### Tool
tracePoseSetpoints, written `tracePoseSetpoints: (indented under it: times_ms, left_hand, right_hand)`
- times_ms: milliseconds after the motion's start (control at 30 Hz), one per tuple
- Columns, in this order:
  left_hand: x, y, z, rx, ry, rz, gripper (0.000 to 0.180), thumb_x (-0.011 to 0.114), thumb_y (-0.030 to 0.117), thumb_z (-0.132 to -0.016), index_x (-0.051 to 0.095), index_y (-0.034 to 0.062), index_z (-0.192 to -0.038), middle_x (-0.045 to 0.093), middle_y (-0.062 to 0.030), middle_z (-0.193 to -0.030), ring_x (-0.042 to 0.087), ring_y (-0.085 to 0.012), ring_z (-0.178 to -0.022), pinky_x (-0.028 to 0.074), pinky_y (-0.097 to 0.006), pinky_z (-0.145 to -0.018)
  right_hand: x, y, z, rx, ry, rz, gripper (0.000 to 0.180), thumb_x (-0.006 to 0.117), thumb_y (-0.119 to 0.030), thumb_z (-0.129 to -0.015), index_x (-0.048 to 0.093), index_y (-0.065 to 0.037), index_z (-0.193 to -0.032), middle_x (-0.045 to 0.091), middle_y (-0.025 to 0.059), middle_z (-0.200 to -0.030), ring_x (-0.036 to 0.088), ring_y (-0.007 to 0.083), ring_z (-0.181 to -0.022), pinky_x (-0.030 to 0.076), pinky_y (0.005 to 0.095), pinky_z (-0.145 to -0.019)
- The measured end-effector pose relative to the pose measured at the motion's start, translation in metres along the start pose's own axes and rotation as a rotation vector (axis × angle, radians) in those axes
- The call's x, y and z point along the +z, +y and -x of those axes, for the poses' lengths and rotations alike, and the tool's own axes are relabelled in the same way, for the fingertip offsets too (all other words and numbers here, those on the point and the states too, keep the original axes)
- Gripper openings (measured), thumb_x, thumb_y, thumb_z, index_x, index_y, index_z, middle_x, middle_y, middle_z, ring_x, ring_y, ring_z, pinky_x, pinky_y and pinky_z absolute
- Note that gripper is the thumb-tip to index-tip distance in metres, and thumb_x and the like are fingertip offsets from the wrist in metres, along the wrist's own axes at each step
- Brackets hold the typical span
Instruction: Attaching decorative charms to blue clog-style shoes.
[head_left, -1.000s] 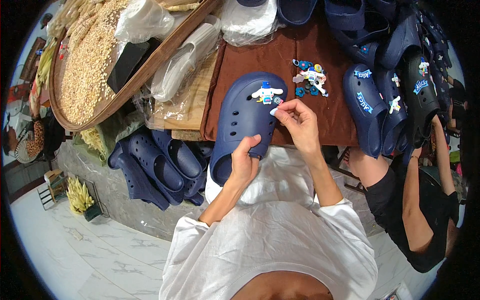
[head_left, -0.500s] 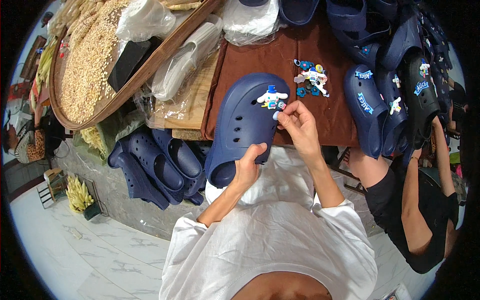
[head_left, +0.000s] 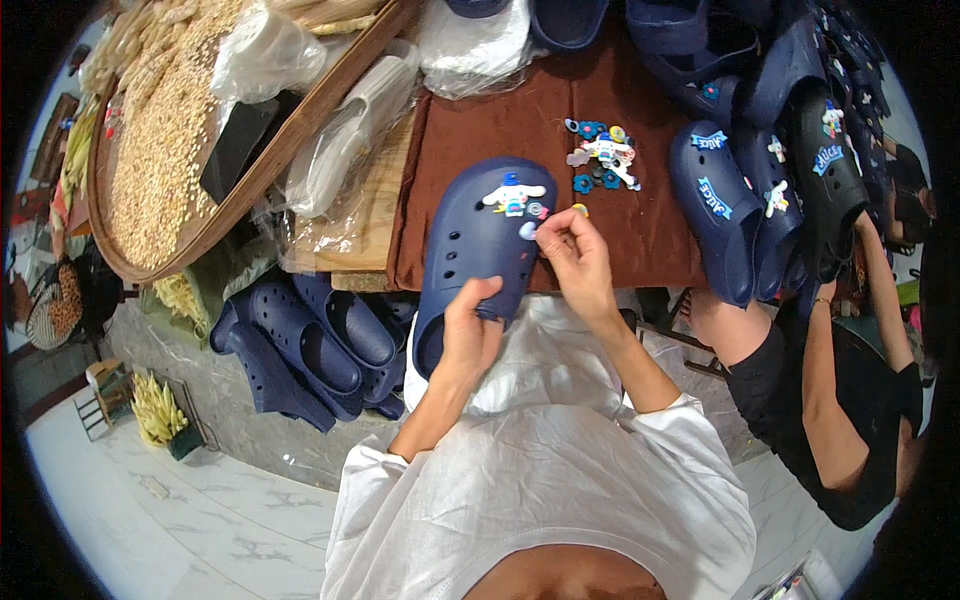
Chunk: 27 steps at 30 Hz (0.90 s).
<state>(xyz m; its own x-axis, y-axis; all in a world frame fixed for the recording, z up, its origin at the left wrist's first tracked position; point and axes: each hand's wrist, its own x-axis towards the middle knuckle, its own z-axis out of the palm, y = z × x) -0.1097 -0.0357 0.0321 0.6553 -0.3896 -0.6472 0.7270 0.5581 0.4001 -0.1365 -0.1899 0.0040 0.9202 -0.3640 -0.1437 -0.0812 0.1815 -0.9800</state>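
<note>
My left hand [head_left: 470, 325] grips a navy clog [head_left: 480, 250] near its heel, thumb on top, sole facing down. A white character charm in a blue hat [head_left: 514, 197] sits on the toe, with a small round swirl charm [head_left: 537, 211] beside it. At the clog's right edge, my right hand [head_left: 578, 258] pinches a small pale charm [head_left: 528, 231] against the upper; whether its stem is in a hole is hidden. Beyond lies a pile of mixed charms [head_left: 608, 158] on the brown cloth [head_left: 480, 120].
To the right stand decorated navy clogs [head_left: 712, 215] and a black clog [head_left: 830, 180], near another person's arm [head_left: 820, 390]. A wooden tray of kernels [head_left: 150, 190] and a wrapped pale clog [head_left: 345, 140] are at left. More navy clogs [head_left: 300, 340] hang below the table edge.
My right hand has brought the pale charm left along the clog's edge. The clog stands slightly more upright, and the whole view has shifted a little.
</note>
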Motion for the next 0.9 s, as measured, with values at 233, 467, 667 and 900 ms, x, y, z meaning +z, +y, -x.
tracePoseSetpoints:
  times_ms: [233, 467, 667, 900]
  left_hand:
    - [0.000, 0.022, -0.006, 0.070, -0.052, 0.135, 0.054, 0.053, 0.003, -0.078, 0.045, -0.0098, -0.129, 0.059, -0.0225, -0.123, 0.060, -0.0349, -0.113, 0.046, -0.046, -0.103]
    - [0.001, 0.024, -0.006, 0.095, -0.023, 0.136, 0.053, 0.053, 0.002, -0.078, 0.045, -0.0097, -0.129, 0.059, -0.0229, -0.123, 0.060, -0.0356, -0.113, 0.046, -0.046, -0.102]
    - [0.002, 0.024, -0.004, 0.044, -0.040, 0.114, 0.043, 0.055, 0.005, -0.083, 0.050, -0.0068, -0.124, 0.062, -0.0175, -0.118, 0.063, -0.0290, -0.108, 0.049, -0.040, -0.097]
    - [0.009, 0.022, 0.003, 0.048, 0.031, 0.032, 0.039, 0.056, 0.007, -0.085, 0.053, -0.0052, -0.122, 0.063, -0.0155, -0.115, 0.063, -0.0258, -0.105, 0.049, -0.037, -0.095]
  right_hand:
    - [-0.014, -0.008, 0.004, -0.173, 0.109, 0.397, 0.008, 0.062, -0.008, -0.094, 0.061, -0.002, -0.098, 0.058, 0.0051, -0.094, 0.058, 0.0114, -0.077, 0.048, 0.0248, -0.066]
    - [-0.075, 0.004, -0.021, -0.369, 0.446, 0.969, 0.026, 0.065, -0.006, -0.085, 0.056, -0.001, -0.109, 0.053, 0.0156, -0.103, 0.056, 0.0285, -0.088, 0.048, 0.0387, -0.077]
    - [-0.101, 0.010, -0.034, -0.363, 0.433, 1.123, 0.031, 0.068, -0.014, -0.087, 0.056, -0.003, -0.113, 0.054, 0.0162, -0.098, 0.055, 0.0314, -0.089, 0.045, 0.0413, -0.077]
    - [-0.105, 0.006, -0.043, -0.292, 0.435, 1.126, 0.018, 0.063, -0.011, -0.090, 0.056, -0.002, -0.104, 0.056, 0.0124, -0.085, 0.057, 0.0278, -0.076, 0.045, 0.0409, -0.068]
